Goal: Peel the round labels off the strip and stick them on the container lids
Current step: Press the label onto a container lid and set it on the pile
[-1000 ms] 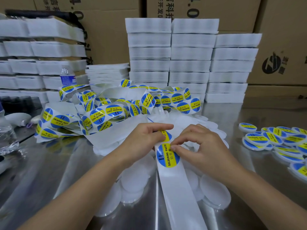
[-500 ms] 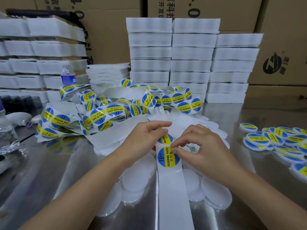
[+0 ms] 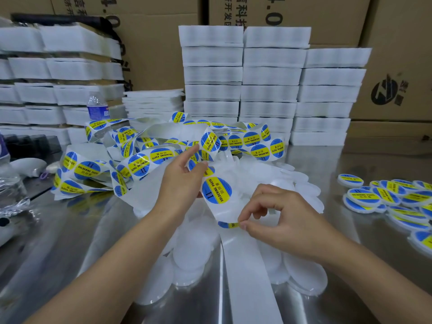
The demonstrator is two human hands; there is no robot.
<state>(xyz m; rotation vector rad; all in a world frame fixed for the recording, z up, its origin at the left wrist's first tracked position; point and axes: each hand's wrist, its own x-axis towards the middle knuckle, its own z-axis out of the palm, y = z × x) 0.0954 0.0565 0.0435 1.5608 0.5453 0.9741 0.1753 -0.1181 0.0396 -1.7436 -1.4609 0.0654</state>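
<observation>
Head view: right hand (image 3: 280, 220) pinches peeled label (image 3: 228, 224) by rim, above bare lids (image 3: 191, 246); left hand (image 3: 180, 183) grips strip (image 3: 224, 209). Label likely light, floppy, tacky: hold edge only

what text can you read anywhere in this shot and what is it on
"SOLDERING PASTE": round label on the strip.
"II": same label, blue part.
"4.0": cardboard box, top cut off by the frame.
Unreadable: Chinese characters on the label's yellow band and on the box; water bottle wrapper, blurred; peeled label in the right hand grip, seen edge-on.
</observation>
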